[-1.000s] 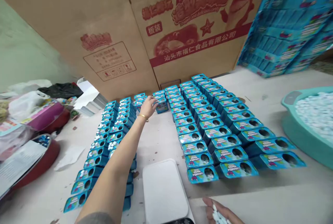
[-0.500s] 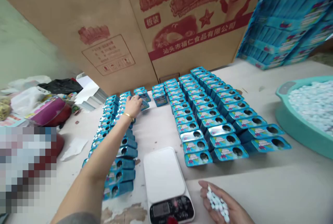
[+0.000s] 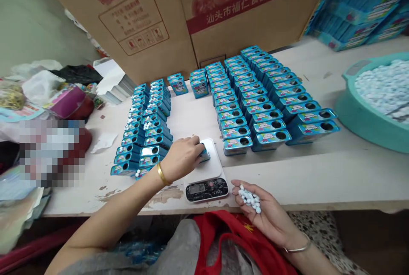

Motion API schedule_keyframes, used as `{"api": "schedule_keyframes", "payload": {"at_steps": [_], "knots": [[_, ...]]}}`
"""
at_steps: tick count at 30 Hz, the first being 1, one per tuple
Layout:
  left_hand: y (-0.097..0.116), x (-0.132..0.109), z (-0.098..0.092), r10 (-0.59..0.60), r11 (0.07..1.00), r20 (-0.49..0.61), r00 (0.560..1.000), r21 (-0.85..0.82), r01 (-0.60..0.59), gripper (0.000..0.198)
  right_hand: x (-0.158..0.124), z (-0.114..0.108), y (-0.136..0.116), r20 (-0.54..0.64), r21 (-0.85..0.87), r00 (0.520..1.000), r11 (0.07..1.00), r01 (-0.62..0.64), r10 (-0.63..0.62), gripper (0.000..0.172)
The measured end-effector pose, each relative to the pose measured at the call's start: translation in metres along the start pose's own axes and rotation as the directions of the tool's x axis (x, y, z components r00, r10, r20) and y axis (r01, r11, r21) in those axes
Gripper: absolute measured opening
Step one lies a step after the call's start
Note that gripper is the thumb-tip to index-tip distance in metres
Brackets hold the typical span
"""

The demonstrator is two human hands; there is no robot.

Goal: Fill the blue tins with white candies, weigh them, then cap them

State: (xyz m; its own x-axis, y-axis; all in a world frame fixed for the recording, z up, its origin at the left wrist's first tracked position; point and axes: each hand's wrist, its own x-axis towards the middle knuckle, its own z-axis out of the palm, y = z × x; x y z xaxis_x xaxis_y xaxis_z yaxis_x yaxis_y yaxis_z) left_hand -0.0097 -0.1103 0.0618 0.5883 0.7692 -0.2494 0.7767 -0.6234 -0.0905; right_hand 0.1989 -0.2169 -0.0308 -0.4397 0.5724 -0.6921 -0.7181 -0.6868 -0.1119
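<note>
My left hand [image 3: 183,157] has its fingers closed around a small blue candy tin [image 3: 205,154], mostly hidden under the fingers, at the white platform of a kitchen scale [image 3: 209,173]. Whether the tin rests on the platform I cannot tell; the display seems to read 0.0. To the right of the scale, my right hand [image 3: 270,217] is palm up and cupped around a small heap of white candies [image 3: 250,199]. Rows of blue tins [image 3: 270,138] with round openings stand right of the scale. More tins [image 3: 124,168] line the left, several with white candies on top.
A turquoise basin [image 3: 361,108] full of white candies stands at the right. Large cardboard cartons [image 3: 230,38] wall off the back, beside stacked blue packs [image 3: 351,19]. Plastic bags [image 3: 41,87] and a purple container [image 3: 65,101] crowd the left. The table's front edge runs below the scale.
My left hand has come back from the far end of the left rows to the scale with a tin. My right hand still cups the candies. The view has tilted down.
</note>
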Motion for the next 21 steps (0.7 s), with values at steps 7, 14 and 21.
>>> {"api": "schedule_keyframes", "payload": {"at_steps": [7, 14, 21], "knots": [[0.053, -0.029, -0.006, 0.057, 0.982, -0.253, 0.966, -0.161, -0.1, 0.027, -0.011, 0.002, 0.007, -0.036, 0.052, 0.999, 0.999, 0.005, -0.003, 0.023], [0.147, -0.035, 0.059, 0.157, 0.951, -0.243, 0.957, -0.224, -0.213, 0.019, -0.014, 0.001, 0.018, -0.064, 0.105, 0.997, 0.994, -0.037, 0.044, 0.026], [0.154, -0.03, 0.076, 0.117, 0.951, -0.303, 0.946, -0.24, -0.195, 0.015, -0.014, -0.014, 0.024, -0.021, 0.042, 0.999, 0.998, -0.037, 0.038, 0.018]]}}
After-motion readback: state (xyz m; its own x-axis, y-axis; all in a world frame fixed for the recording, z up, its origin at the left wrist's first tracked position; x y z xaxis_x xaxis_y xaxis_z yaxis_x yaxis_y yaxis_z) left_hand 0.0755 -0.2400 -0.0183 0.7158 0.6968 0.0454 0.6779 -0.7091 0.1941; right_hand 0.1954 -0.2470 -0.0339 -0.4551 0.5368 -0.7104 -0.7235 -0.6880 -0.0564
